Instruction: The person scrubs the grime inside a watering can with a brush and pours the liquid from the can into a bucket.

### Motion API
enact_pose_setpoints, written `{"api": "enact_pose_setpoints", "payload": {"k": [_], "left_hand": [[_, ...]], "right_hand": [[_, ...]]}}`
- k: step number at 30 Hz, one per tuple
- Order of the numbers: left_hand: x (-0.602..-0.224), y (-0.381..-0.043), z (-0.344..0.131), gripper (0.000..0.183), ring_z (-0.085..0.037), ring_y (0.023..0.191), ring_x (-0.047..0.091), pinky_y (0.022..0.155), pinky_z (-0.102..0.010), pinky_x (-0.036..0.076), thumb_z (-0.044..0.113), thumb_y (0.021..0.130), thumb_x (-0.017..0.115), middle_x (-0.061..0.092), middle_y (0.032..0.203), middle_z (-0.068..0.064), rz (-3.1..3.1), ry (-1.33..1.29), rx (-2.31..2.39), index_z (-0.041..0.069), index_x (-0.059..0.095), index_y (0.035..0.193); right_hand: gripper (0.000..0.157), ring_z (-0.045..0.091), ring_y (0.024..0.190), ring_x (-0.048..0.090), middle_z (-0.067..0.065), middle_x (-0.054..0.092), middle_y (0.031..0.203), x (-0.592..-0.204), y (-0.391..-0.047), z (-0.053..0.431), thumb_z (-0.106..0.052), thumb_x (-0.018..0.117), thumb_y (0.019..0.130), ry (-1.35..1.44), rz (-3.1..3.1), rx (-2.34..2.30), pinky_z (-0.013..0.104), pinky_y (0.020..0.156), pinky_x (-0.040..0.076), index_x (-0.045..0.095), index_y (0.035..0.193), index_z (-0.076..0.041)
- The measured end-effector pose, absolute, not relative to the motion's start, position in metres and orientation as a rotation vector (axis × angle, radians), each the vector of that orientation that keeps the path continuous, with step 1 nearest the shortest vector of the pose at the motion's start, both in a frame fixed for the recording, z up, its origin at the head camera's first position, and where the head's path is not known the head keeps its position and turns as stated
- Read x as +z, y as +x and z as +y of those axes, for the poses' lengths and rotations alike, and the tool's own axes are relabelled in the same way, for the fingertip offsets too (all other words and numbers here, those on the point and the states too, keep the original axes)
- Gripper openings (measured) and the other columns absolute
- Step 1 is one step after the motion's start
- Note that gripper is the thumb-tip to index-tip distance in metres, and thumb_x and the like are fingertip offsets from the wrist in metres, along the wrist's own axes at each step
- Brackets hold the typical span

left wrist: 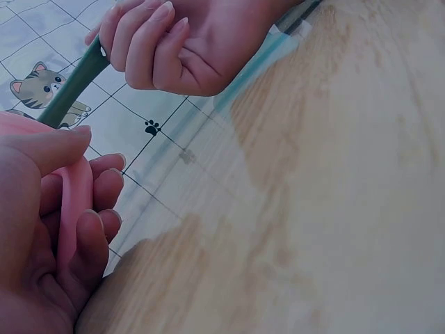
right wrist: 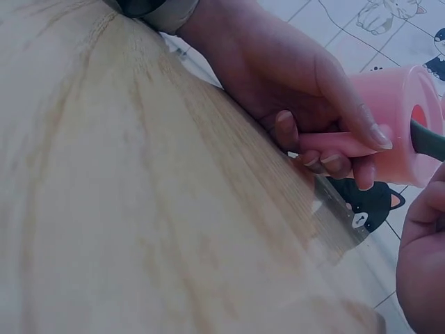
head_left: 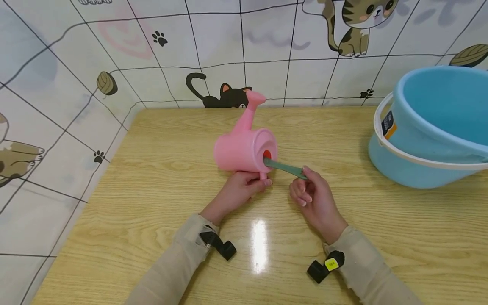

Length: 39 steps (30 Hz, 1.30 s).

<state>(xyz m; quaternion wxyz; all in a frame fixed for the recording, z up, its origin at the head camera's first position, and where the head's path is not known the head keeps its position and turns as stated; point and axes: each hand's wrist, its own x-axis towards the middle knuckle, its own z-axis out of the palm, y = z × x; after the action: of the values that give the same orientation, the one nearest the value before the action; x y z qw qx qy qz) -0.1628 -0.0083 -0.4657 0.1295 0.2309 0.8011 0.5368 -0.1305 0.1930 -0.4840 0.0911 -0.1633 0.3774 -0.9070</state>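
A pink toy watering can (head_left: 236,152) is held tilted over the table, spout up and its round top facing right. My left hand (head_left: 242,186) grips its handle; in the left wrist view the fingers curl around that pink handle (left wrist: 75,209). Between the thumb and fingers of my right hand (head_left: 318,201) is the end of a flat green stick-like handle (head_left: 284,166). Its other end goes through the can's opening and is hidden inside. Something red (head_left: 268,153) shows within the opening, beside the green handle.
A light blue bucket (head_left: 404,173) with a white carrying handle (head_left: 431,160) stands on the right of the wood-grain table (head_left: 160,161), another blue tub or basin (head_left: 438,110) set in its top. A white cat-patterned wall covering (head_left: 267,46) borders the table behind and to the left.
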Motion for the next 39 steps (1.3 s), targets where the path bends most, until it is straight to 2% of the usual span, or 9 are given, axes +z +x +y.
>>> {"api": "enact_pose_setpoints", "payload": {"k": [6,10,18,23,39], "left_hand": [[-0.49,-0.174,-0.01,0.026,-0.012,0.048,0.043,0.044,-0.025,0.04,0.038,0.083,0.061,0.057,0.07,-0.003,2.337,0.666,1.561,0.012,0.062,0.082],[-0.495,-0.176,-0.01,0.027,-0.013,0.048,0.043,0.044,-0.027,0.041,0.042,0.082,0.06,0.056,0.069,0.0,2.329,0.681,1.579,0.014,0.062,0.082],[-0.495,-0.177,-0.008,0.026,-0.012,0.049,0.044,0.045,-0.026,0.041,0.043,0.082,0.061,0.056,0.068,0.001,2.333,0.685,1.585,0.016,0.062,0.081],[-0.494,-0.177,-0.008,0.027,-0.012,0.047,0.043,0.044,-0.027,0.041,0.042,0.082,0.061,0.056,0.068,0.0,2.334,0.675,1.578,0.015,0.062,0.081],[-0.492,-0.176,-0.008,0.023,-0.013,0.049,0.044,0.044,-0.027,0.041,0.035,0.083,0.062,0.058,0.073,-0.004,2.341,0.654,1.566,0.012,0.063,0.085]], "right_hand": [[0.052,0.015,0.042,0.023,0.0,0.028,0.046,-0.484,-0.13,0.195,-0.019,0.018,0.1,-0.486,1.002,-2.728,0.022,0.041,0.02,0.048,0.06,-0.006],[0.052,0.015,0.042,0.023,0.0,0.028,0.045,-0.484,-0.13,0.196,-0.019,0.02,0.1,-0.429,1.014,-2.724,0.021,0.041,0.023,0.049,0.059,-0.006],[0.053,0.015,0.042,0.022,0.0,0.027,0.045,-0.485,-0.13,0.197,-0.019,0.018,0.1,-0.477,0.98,-2.754,0.024,0.042,0.016,0.049,0.059,-0.006],[0.052,0.015,0.042,0.024,0.0,0.028,0.045,-0.484,-0.131,0.197,-0.019,0.019,0.1,-0.463,0.987,-2.74,0.022,0.041,0.019,0.049,0.06,-0.006],[0.053,0.015,0.042,0.023,0.0,0.027,0.046,-0.485,-0.131,0.197,-0.018,0.018,0.1,-0.485,0.939,-2.766,0.023,0.043,0.017,0.051,0.06,-0.005]]}}
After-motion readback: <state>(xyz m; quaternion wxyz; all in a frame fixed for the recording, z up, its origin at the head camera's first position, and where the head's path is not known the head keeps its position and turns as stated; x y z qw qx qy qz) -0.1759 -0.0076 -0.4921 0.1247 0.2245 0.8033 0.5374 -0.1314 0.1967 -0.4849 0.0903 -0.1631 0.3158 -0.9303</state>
